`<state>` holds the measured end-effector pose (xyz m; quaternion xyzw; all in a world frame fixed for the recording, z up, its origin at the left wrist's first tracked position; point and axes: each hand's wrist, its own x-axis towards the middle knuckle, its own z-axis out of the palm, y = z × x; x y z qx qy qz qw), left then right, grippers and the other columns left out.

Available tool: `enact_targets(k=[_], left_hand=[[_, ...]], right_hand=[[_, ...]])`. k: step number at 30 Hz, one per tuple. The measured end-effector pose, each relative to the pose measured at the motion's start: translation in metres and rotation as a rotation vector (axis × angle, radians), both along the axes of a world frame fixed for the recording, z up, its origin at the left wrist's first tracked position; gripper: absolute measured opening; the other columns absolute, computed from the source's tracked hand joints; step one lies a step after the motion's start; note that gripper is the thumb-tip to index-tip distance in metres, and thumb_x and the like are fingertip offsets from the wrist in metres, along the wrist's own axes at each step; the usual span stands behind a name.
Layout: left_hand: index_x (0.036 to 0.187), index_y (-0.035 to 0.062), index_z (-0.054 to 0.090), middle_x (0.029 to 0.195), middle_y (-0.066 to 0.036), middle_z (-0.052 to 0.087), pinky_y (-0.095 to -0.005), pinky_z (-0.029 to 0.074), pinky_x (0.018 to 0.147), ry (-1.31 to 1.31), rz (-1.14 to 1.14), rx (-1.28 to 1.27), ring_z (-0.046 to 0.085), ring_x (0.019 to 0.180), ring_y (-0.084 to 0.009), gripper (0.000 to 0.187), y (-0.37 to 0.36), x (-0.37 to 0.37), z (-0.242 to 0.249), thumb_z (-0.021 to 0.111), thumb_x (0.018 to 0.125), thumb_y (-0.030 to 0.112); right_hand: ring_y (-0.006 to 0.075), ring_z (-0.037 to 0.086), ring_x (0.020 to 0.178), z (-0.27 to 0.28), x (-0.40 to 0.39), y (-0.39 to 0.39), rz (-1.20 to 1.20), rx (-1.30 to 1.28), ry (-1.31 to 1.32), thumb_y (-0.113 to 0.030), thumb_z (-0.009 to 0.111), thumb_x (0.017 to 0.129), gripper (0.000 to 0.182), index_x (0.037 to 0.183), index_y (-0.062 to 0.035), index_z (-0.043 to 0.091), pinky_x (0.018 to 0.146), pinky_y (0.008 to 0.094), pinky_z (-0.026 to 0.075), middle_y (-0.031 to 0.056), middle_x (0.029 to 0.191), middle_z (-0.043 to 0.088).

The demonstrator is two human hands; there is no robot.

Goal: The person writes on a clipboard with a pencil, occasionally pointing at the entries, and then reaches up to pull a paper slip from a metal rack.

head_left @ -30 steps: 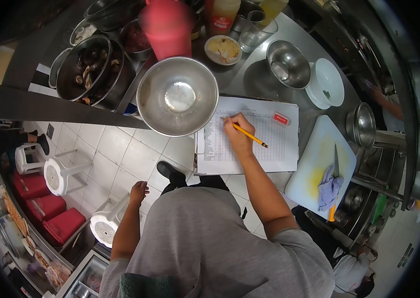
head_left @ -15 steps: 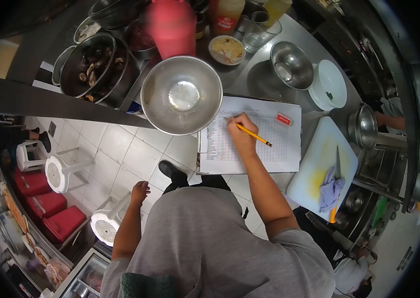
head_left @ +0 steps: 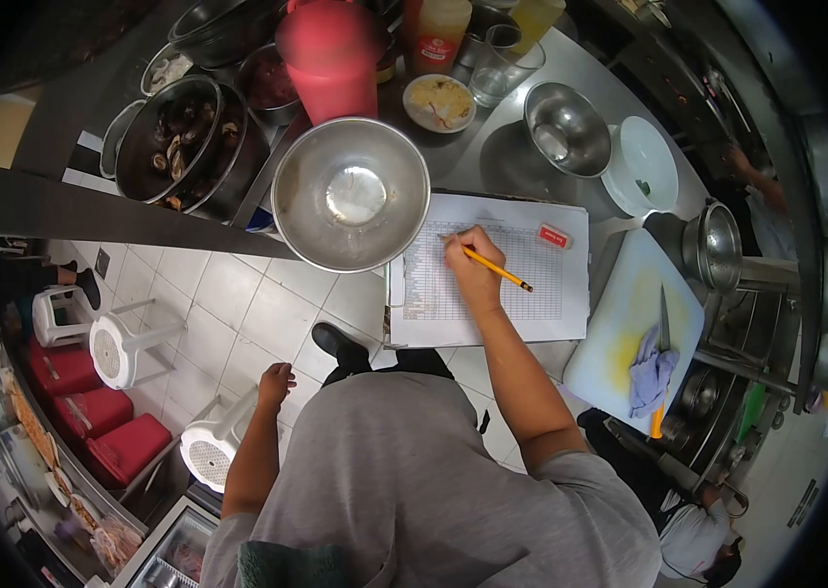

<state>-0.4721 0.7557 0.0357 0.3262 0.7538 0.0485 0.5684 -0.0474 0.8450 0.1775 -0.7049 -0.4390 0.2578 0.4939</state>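
My right hand (head_left: pixel 473 267) is closed round a yellow pencil (head_left: pixel 500 269) and rests on a printed sheet (head_left: pixel 517 304) with a table of many rows. The pencil's end points down right, and its tip is hidden by my fingers. The sheet lies on a board at the counter's edge. On its upper right is a red and white eraser (head_left: pixel 553 236). My left hand (head_left: pixel 277 384) hangs at my side over the floor, fingers loosely curled, with nothing visible in it.
A large steel bowl (head_left: pixel 316 220) overhangs the counter left of the sheet. To the right lie a cutting board (head_left: pixel 595 358), a knife (head_left: pixel 664 318) and a purple cloth (head_left: pixel 649 377). A pot of mussels (head_left: pixel 130 147) stands at the upper left. White stools (head_left: pixel 113 351) stand on the floor.
The view has shifted slightly, so the counter things sit a little lower and further left. My right hand still holds the pencil on the sheet. A co-worker's arm at the right has moved up.
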Motion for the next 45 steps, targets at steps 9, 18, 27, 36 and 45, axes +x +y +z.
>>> enact_targets(k=[9,18,27,36,45], left_hand=[[0.106,0.0031,0.06,0.082,-0.007,0.065,-0.0278,0.045,0.054,-0.005,0.011,-0.017,0.063,0.068,-0.0157,0.031,-0.003,0.003,0.004,0.052,0.09,0.028],[0.106,0.0035,0.06,0.082,-0.006,0.065,-0.0268,0.045,0.052,-0.009,0.027,-0.033,0.063,0.066,-0.0147,0.031,-0.004,0.001,-0.001,0.053,0.09,0.028],[0.105,0.0032,0.061,0.081,-0.007,0.065,-0.0266,0.045,0.052,-0.006,0.019,0.002,0.063,0.066,-0.0144,0.03,-0.002,0.001,0.002,0.053,0.09,0.028],[0.11,0.0063,0.058,0.089,-0.007,0.065,-0.029,0.046,0.061,-0.01,-0.002,-0.052,0.063,0.074,-0.016,0.033,-0.004,0.0,0.002,0.053,0.089,0.031],[0.104,0.0039,0.06,0.082,-0.007,0.065,-0.0278,0.044,0.051,0.01,0.006,0.011,0.063,0.065,-0.0149,0.029,0.007,0.005,0.003,0.052,0.09,0.027]], right_hand=[[0.0105,0.051,0.056,-0.002,-0.002,0.001,-0.034,0.017,0.026,-0.004,0.063,0.079,0.015,0.07,-0.0025,0.051,0.055,0.0253,0.042,0.0052,0.062,0.056],[0.011,0.053,0.055,-0.001,0.0,0.001,-0.006,0.035,-0.028,-0.003,0.062,0.08,0.015,0.07,-0.0026,0.05,0.055,0.0252,0.044,0.0055,0.061,0.056],[0.0127,0.051,0.054,-0.004,-0.002,0.002,-0.046,0.013,0.022,-0.003,0.064,0.078,0.016,0.07,-0.0026,0.05,0.054,0.0262,0.042,0.0063,0.061,0.055],[0.0119,0.054,0.057,0.008,0.003,0.001,-0.064,0.013,0.309,-0.004,0.057,0.082,0.012,0.072,-0.0035,0.05,0.055,0.0273,0.046,0.0067,0.066,0.057],[0.0109,0.052,0.062,0.044,0.046,-0.003,-0.238,0.187,0.902,-0.022,0.05,0.092,0.017,0.095,-0.0056,0.053,0.057,0.0247,0.044,0.0107,0.088,0.063]])
